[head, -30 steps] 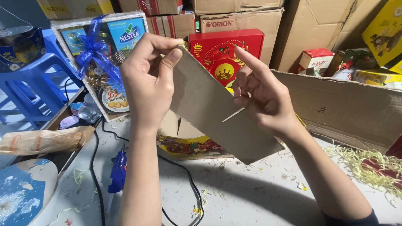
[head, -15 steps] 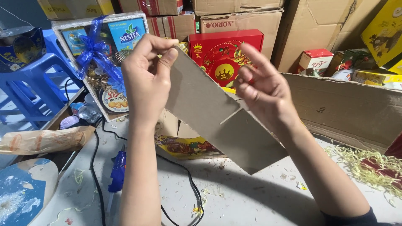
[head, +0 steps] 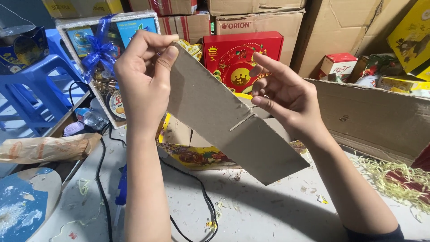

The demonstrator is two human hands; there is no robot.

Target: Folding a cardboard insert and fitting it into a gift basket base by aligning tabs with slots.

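Cardboard, a long grey-brown strip [head: 233,121] with a slit cut partway across its middle, is held up in the air above the bench [head: 268,210], slanting from about ten o'clock down to four o'clock. It looks light, thin and fairly stiff, yet likely to crease or tear at the slit if bent hard, so the safer places to take hold are the edges on either side of the cut. The left hand [head: 141,74] pinches the upper end between thumb and forefinger, closed firmly on it. The right hand [head: 286,96] sits at three o'clock of the slit, its fingers spread fairly wide, their tips resting near the strip's edge; whether they actually grip it cannot be told. The strip's far face is hidden, and it covers part of the red gift box [head: 242,56] behind. A black cable [head: 197,188] runs under the arm at six o'clock, its ends cut off from view.
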